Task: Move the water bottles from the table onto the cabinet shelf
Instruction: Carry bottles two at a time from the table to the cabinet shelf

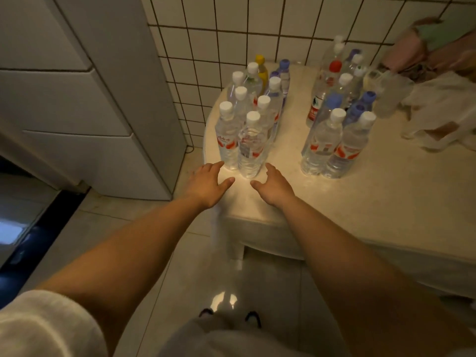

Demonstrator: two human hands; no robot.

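Two clusters of clear plastic water bottles stand upright on a cream table (360,191). The left cluster (251,117) has several white-capped bottles, plus a yellow bottle (261,69) and a purple-capped one at the back. The right cluster (334,119) mixes white, blue and red caps. My left hand (208,184) is open, fingers spread, just left of the nearest bottle (251,148). My right hand (274,185) is open just right of that bottle. Neither hand touches it.
A white cabinet with drawers (85,112) stands to the left of the table against a white tiled wall (231,29). Crumpled plastic bags (438,112) and pink and green items (425,45) lie at the table's far right. Glossy floor tiles (195,266) lie below.
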